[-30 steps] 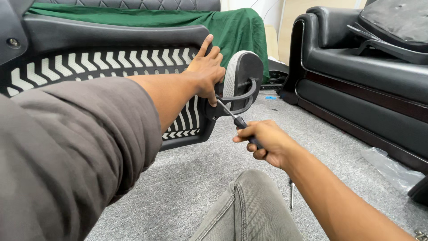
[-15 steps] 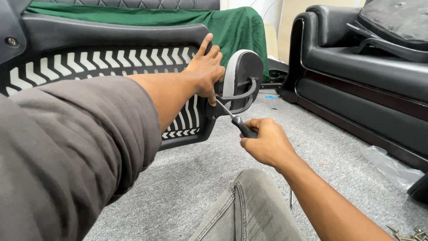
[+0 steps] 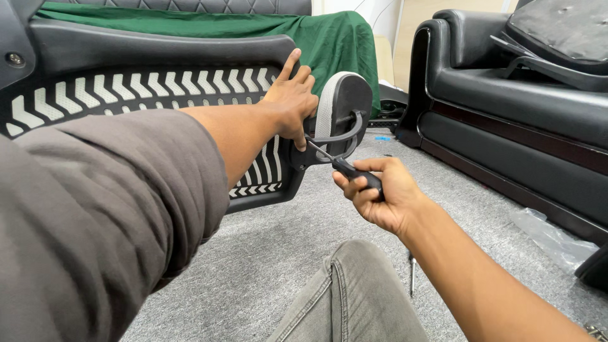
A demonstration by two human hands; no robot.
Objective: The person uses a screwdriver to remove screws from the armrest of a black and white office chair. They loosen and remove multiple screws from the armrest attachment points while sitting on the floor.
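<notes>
A black chair back (image 3: 158,50) with a white chevron-patterned mesh lies on its side across the left of the view. At its end sits a grey and black headrest (image 3: 339,107) on a curved bracket. My left hand (image 3: 292,101) presses flat on the frame beside the headrest, fingers spread. My right hand (image 3: 377,193) grips the black handle of a screwdriver (image 3: 335,163). The metal shaft points up and left, with its tip at the bracket just under my left hand.
A green cloth (image 3: 329,35) drapes furniture behind the chair back. A black leather sofa (image 3: 506,107) fills the right side. Clear plastic wrap (image 3: 551,237) and a loose metal tool (image 3: 411,275) lie on the grey carpet. My bent knee (image 3: 354,291) in grey jeans is below.
My right hand has turned on the screwdriver handle, rolling from knuckles-up to palm-up and shifting slightly upward. My left hand and the chair back have stayed in place.
</notes>
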